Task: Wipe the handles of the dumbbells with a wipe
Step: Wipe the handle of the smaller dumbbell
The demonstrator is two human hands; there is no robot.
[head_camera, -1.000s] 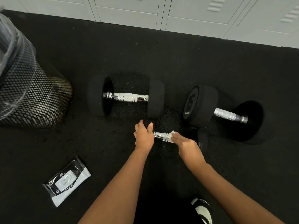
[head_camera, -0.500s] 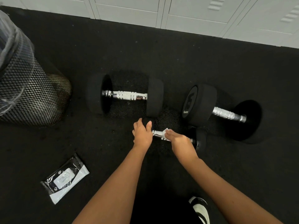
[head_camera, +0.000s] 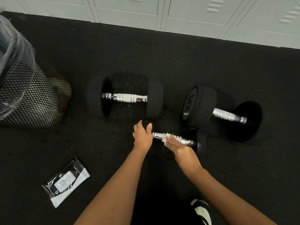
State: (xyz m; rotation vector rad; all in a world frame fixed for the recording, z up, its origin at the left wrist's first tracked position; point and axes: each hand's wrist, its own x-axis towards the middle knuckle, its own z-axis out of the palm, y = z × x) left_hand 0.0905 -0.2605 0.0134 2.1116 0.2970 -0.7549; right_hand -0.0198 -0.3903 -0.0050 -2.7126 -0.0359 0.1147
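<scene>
Right hand (head_camera: 177, 146) fingers pinch the white wipe (head_camera: 167, 138) on the small chrome-handled dumbbell (head_camera: 181, 140), left hand (head_camera: 142, 137) gripping its near end; two bigger dumbbells probably next.

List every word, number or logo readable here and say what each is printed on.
Large moulded figure, possibly "5" or "6", not sure which: end face of the right dumbbell.
Small pale brand word below that figure: too blurred to read.
Label and print on the wipes packet: too small and blurred to read.
Middle dumbbell, small dumbbell, mesh bin, lockers: no legible text.
</scene>
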